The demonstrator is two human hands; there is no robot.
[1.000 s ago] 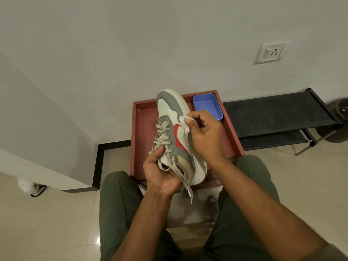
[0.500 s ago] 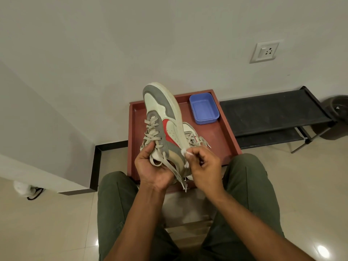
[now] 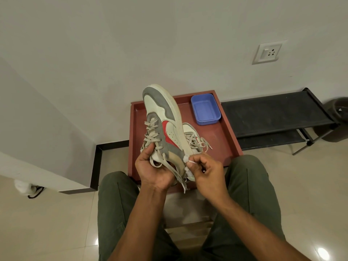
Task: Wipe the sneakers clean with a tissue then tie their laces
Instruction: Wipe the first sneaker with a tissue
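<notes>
Sneaker being held up over the tray, toe pointing away, side turned up for wiping; left hand gripping its collar and laces to steady it; right hand pinching a tissue against the heel edge; second sneaker lying in the tray, laces loose, waiting beside a blue tub

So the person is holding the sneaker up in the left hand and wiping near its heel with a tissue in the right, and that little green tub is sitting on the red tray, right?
Nearly. The tub is blue, not green, as the head view shows. The rest holds: the left hand holds the sneaker up, the right hand wipes near its heel with the tissue, and the tub sits on the red tray.
</notes>
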